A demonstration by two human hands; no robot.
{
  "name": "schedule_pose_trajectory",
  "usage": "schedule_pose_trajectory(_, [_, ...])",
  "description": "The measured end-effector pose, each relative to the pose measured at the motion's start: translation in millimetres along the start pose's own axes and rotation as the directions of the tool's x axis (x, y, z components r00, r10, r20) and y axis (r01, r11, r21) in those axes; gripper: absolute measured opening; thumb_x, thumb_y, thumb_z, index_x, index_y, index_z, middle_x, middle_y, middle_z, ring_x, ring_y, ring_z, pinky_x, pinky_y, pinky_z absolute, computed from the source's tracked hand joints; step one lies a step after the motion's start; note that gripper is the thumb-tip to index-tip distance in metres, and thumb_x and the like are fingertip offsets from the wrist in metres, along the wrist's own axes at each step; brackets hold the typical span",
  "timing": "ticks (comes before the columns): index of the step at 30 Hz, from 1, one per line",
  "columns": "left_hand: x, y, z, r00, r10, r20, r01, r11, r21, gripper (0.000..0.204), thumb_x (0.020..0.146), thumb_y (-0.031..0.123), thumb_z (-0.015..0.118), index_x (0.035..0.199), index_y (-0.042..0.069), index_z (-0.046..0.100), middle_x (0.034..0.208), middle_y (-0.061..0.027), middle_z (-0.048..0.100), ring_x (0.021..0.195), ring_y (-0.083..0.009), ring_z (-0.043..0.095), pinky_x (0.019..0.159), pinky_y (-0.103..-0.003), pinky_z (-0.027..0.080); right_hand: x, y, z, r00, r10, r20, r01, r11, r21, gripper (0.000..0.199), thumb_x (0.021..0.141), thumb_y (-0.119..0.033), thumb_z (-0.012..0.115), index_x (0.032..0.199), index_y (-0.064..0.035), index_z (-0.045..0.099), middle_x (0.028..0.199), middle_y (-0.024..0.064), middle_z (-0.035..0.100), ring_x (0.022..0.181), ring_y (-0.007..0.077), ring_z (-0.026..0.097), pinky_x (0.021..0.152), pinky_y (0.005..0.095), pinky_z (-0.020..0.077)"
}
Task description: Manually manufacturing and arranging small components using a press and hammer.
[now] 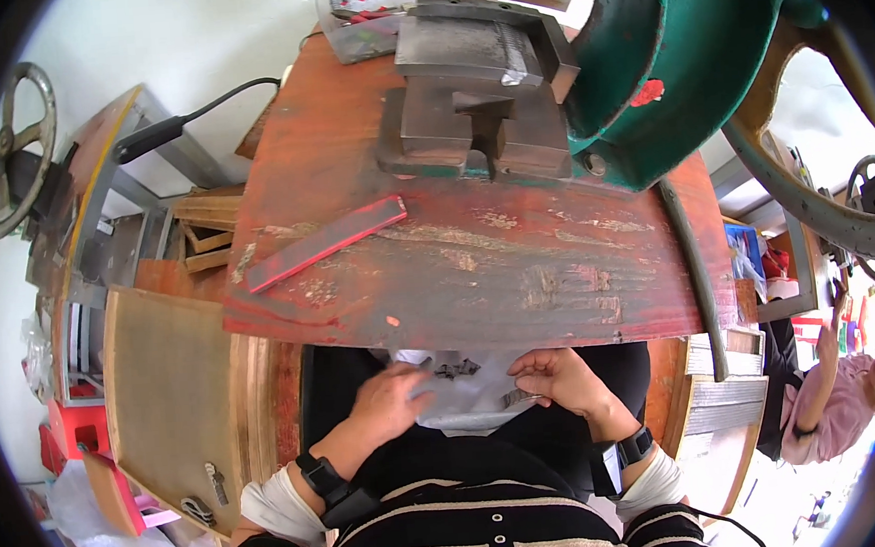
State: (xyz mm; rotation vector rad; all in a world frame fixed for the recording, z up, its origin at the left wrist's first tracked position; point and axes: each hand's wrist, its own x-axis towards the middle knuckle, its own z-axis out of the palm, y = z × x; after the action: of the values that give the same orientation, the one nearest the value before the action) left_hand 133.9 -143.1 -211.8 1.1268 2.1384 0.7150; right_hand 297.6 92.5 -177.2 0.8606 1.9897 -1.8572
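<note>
On my lap, below the table's front edge, lies a whitish translucent plastic bag or sheet (456, 413). Several small dark metal pieces (455, 370) are in it. My left hand (390, 405) is over the bag's left side, with its fingers smeared by motion. At the bag's right side my right hand (570, 384) is closed, thumb against fingers. Small greyish metal pieces (517, 398) show at its fingertips; their exact kind is too small to make out.
A worn red wooden table (437, 263) stands ahead, bearing a green press (715, 66) with a steel die block (478, 121). A red-edged grey bar (330, 242) lies on it. A lever (693, 278) hangs past the right edge. Wooden trays flank me; another person (831, 400) is far right.
</note>
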Motion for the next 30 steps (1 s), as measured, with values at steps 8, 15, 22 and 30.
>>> schedule_pose_trajectory(8, [-20.7, 67.9, -34.3, 0.998, 0.069, -0.010, -0.063, 0.828, -0.557, 0.052, 0.083, 0.010, 0.075, 0.127, -0.004, 0.051, 0.097, -0.0118, 0.069, 0.085, -0.0172, 0.067, 0.078, -0.028, 0.052, 0.7, -55.8, 47.1, 0.965, -0.155, 0.213, 0.043, 0.889, 0.456, 0.017, 0.089, -0.004, 0.065, 0.103, 0.0057, 0.063, 0.082, 0.0076, 0.066, 0.065, 0.0091, 0.059, 0.054, 0.0204, 0.0442])
schedule_pose_trajectory(15, [-45.5, 51.4, -44.3, 0.979, 0.095, 0.181, 0.140, 0.332, -0.933, 0.036, 0.090, 0.008, 0.065, 0.122, -0.006, 0.054, 0.097, -0.0153, 0.069, 0.082, -0.0220, 0.069, 0.076, -0.031, 0.054, -8.0, -68.9, 47.8, 0.937, -0.222, 0.271, 0.084, 0.893, 0.443, 0.014, 0.089, -0.003, 0.066, 0.100, 0.0038, 0.064, 0.081, 0.0076, 0.066, 0.061, 0.0092, 0.057, 0.055, 0.0205, 0.0458])
schedule_pose_trajectory(22, [-58.9, 71.1, -60.5, 0.920, 0.026, 0.392, 0.385, 0.141, -0.912, 0.032, 0.095, 0.023, 0.060, 0.114, -0.003, 0.060, 0.091, -0.0127, 0.068, 0.080, -0.0222, 0.070, 0.073, -0.029, 0.054, -27.9, -91.4, 56.0, 0.925, -0.288, 0.250, 0.230, 0.944, 0.236, 0.012, 0.088, -0.001, 0.066, 0.099, 0.0025, 0.066, 0.085, 0.0090, 0.068, 0.067, 0.0110, 0.060, 0.057, 0.0216, 0.0472])
schedule_pose_trajectory(30, [-202.0, 46.9, -136.1, 0.944, -0.249, -0.216, -0.105, 0.395, -0.913, 0.011, 0.089, 0.007, 0.062, 0.096, -0.001, 0.066, 0.077, -0.0087, 0.067, 0.072, -0.0176, 0.067, 0.069, -0.029, 0.054, -19.9, -86.2, 62.3, 0.920, -0.343, 0.192, 0.313, 0.934, 0.171, 0.019, 0.087, -0.002, 0.063, 0.106, 0.0034, 0.064, 0.091, 0.0114, 0.069, 0.073, 0.0150, 0.065, 0.062, 0.0267, 0.0521])
